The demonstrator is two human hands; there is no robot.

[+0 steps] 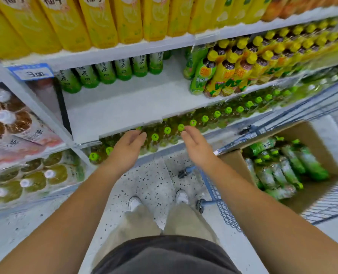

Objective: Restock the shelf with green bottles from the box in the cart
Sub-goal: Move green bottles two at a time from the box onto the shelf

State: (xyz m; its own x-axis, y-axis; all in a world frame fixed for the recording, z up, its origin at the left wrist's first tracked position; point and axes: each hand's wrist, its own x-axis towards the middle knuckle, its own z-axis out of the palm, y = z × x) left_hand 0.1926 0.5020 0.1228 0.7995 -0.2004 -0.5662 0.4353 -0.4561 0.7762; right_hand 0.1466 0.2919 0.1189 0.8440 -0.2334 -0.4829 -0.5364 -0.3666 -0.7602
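Green bottles (pixel 294 167) lie piled in the box (pixel 233 165) in the cart (pixel 223 210). Full plastic, so I'd guess heavyish and slick; grab them round the middle. Left hand (pixel 128 147) and right hand (pixel 195 145) hover by the shelf (pixel 124 103), grip loose, empty. Shelf labels read 茶, price tag (pixel 32 73) 3.00.

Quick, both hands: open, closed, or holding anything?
Left hand: open, loosely curled, holding nothing.
Right hand: open, holding nothing, fingertips near a green cap.
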